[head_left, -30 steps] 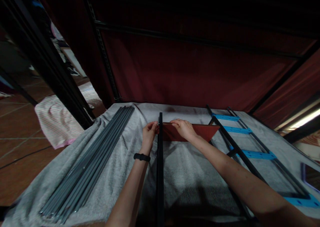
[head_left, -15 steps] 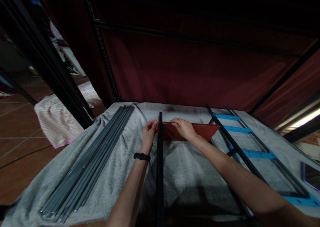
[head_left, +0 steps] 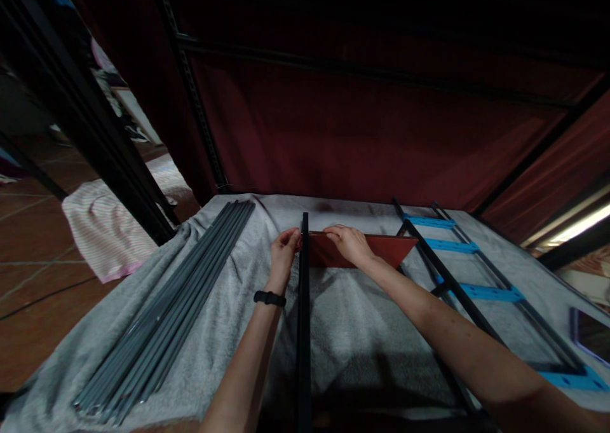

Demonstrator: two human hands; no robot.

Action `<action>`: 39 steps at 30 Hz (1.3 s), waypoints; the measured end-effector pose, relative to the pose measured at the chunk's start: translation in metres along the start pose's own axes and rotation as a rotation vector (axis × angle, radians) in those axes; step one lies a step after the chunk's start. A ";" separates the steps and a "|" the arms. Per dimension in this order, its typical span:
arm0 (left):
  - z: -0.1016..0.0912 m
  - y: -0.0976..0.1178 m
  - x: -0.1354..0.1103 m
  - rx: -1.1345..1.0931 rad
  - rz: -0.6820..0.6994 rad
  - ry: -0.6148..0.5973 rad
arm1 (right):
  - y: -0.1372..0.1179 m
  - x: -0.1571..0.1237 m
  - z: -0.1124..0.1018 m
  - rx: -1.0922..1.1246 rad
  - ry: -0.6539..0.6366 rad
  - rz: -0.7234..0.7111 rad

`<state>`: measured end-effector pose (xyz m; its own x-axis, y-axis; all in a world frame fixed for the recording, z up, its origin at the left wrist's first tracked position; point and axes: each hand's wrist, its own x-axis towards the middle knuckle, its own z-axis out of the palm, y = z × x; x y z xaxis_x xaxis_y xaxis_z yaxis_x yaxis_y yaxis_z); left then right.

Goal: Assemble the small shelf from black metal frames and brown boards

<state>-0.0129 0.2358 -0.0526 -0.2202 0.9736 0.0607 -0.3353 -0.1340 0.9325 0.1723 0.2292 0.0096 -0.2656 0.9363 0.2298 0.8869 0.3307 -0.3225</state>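
Here's the left hand (head_left: 284,248), reaching forward, fingertips pinched close together against the left side of the black bar (head_left: 304,318), up by its far end; whether something small sits in that pinch, I can't tell. Dark band (head_left: 269,298) on that wrist. Across the bar, the right hand (head_left: 350,243) comes in from the lower right on a long, slanting forearm, palm turned down, fingers bent over the top edge of the red-brown board (head_left: 388,250) and holding it; the thumb is hard to make out. The board stands on edge, its left end right up at the bar, its right end out by the black frame (head_left: 455,287); contact there is unclear.

And against half a second ago? Barely a stir: both hands keep the same grip and the same spots, the board hasn't budged relative to the bar, and the whole view has merely slid a hair.

Farther out, grey tubes (head_left: 166,309) lie side by side at left on the pale cloth (head_left: 352,312); on the right, blue pieces (head_left: 490,292) cross dark rails, a phone (head_left: 591,336) at the far right edge. Behind it all hangs a dark red curtain (head_left: 372,140).
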 end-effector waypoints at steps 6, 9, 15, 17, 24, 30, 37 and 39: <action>0.000 0.000 0.000 0.047 0.039 -0.027 | 0.001 -0.001 0.000 0.009 0.007 -0.026; 0.000 0.002 -0.001 0.047 0.032 -0.035 | 0.000 -0.001 0.000 0.008 0.006 -0.014; 0.000 0.001 0.000 0.028 0.015 -0.006 | 0.001 -0.001 0.001 0.017 0.018 -0.011; -0.001 0.000 0.001 0.036 0.023 -0.013 | 0.001 -0.001 0.000 0.020 0.013 -0.016; -0.002 0.000 0.001 0.038 0.039 -0.036 | 0.001 -0.001 0.000 0.018 0.011 -0.009; -0.002 -0.002 0.001 0.041 0.036 -0.028 | 0.001 -0.001 0.000 0.023 0.001 -0.013; -0.003 -0.001 0.003 0.043 0.055 -0.041 | 0.001 -0.001 0.000 0.017 0.005 -0.017; -0.003 0.000 0.003 0.041 0.048 -0.047 | 0.001 -0.001 0.000 0.014 0.008 -0.020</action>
<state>-0.0165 0.2376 -0.0532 -0.1911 0.9740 0.1215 -0.2876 -0.1739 0.9418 0.1735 0.2287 0.0087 -0.2804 0.9285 0.2435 0.8759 0.3512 -0.3309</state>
